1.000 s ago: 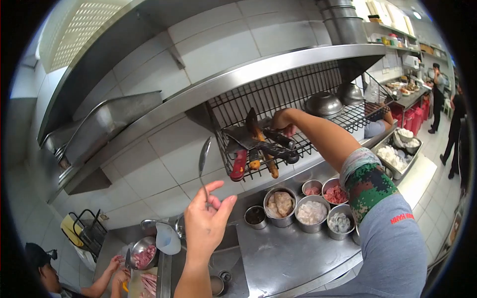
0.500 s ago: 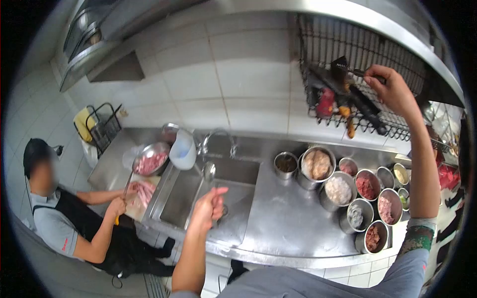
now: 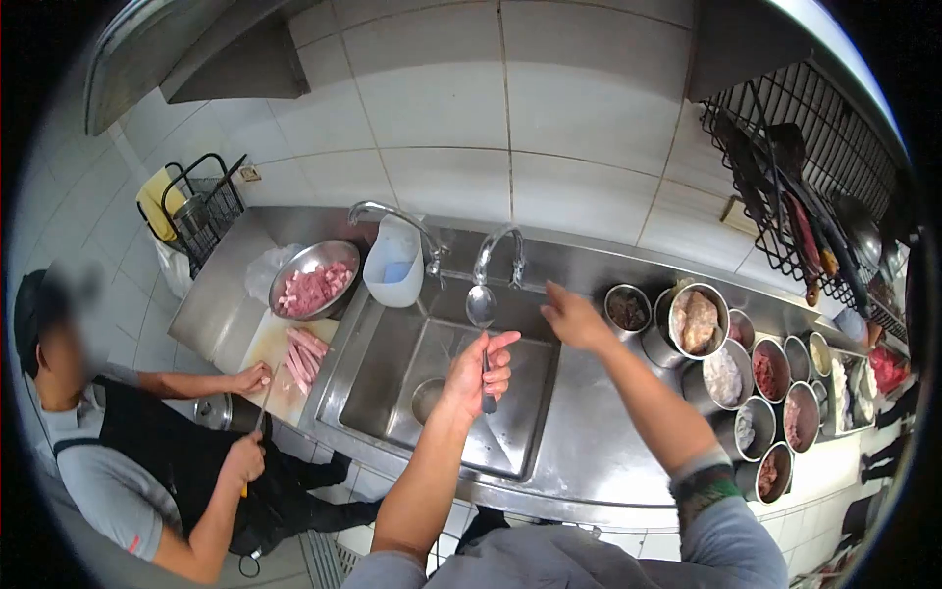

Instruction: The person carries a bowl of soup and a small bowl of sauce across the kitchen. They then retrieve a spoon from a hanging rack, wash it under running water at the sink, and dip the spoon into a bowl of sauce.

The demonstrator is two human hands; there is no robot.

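The left hand closes round a metal spoon over the sink, already in hand but dipped in nothing, its bowl near the right-hand faucet, while the right hand hovers nearby, loosely curled, its grip unclear.

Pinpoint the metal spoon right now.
In the head view, the metal spoon is in the person's left hand, over the sink, its bowl just below the right faucet in the picture.
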